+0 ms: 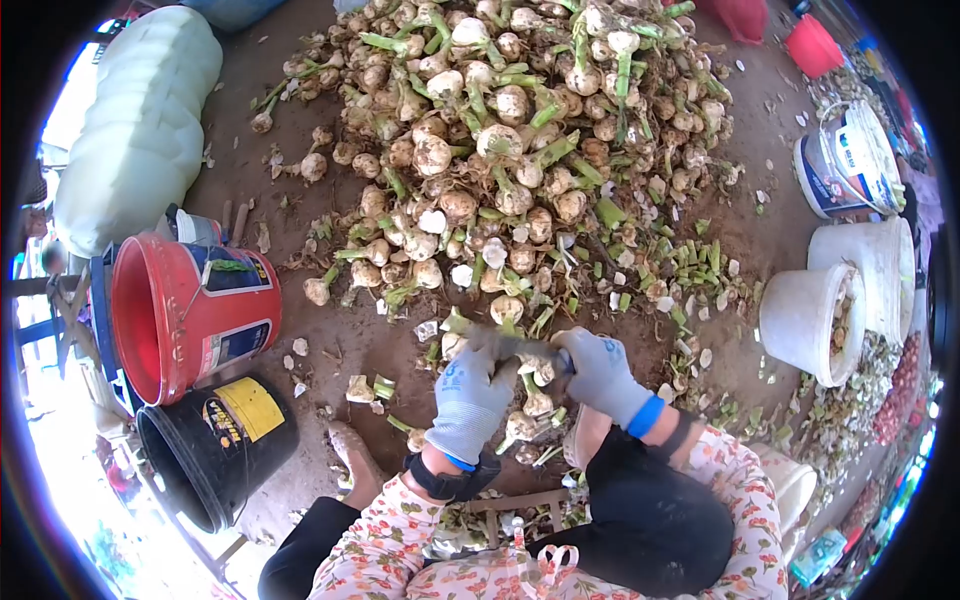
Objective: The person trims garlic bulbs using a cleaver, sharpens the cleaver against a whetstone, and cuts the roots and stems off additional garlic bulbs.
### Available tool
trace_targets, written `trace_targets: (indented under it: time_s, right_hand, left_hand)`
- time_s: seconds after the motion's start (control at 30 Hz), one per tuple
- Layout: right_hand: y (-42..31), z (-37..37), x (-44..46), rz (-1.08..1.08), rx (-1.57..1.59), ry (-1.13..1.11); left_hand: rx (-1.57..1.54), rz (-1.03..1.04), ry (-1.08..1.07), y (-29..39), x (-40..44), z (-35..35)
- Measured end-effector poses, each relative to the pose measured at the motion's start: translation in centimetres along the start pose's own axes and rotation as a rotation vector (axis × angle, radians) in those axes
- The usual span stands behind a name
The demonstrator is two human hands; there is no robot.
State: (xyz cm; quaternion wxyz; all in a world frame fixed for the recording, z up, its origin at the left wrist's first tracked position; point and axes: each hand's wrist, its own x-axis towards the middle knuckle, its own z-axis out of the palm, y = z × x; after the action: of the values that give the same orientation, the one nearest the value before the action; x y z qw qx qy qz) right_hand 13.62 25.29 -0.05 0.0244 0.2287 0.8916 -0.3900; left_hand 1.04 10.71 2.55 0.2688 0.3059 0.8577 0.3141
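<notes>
My left hand [470,393], in a grey-white knit glove, is closed near the front of a big heap of garlic bulbs [500,140]. A garlic bulb [453,346] shows against its fingers, partly hidden by the glove. My right hand [606,373], gloved the same way, is wrapped round the handle of a knife [525,345]. The blade points left and reaches my left fingers. Below the blade, more garlic bulbs with cut green stems [538,402] lie on the ground between my feet.
At left stand a red bucket [235,340], a black bucket [275,430] and a large pale, lumpy sack-like object [140,130]. White buckets [785,320] line the right, one holding bulbs. Cut stem pieces [700,262] litter the brown ground right of the heap.
</notes>
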Motion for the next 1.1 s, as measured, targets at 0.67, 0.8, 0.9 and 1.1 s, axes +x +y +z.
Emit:
trace_targets:
  time_s: [0.67,0.8,0.9,1.1]
  right_hand:
    - [-2.6,0.8,1.9,0.244,0.976,-0.005]
    - [-2.2,0.6,1.6,0.198,0.842,0.02]
    - [-2.4,0.8,1.3,0.005,0.454,0.167]
    - [-1.6,2.4,0.7,-0.031,0.022,-0.061]
  left_hand:
    - [-0.096,-0.012,-0.103,-1.5,-0.4,1.6]
    - [-0.577,-0.377,-0.335,-2.9,-0.1,1.9]
    - [-0.211,-0.066,-0.011,-4.3,0.1,2.5]
    - [-0.13,-0.281,-0.03,-2.9,0.3,2.2]
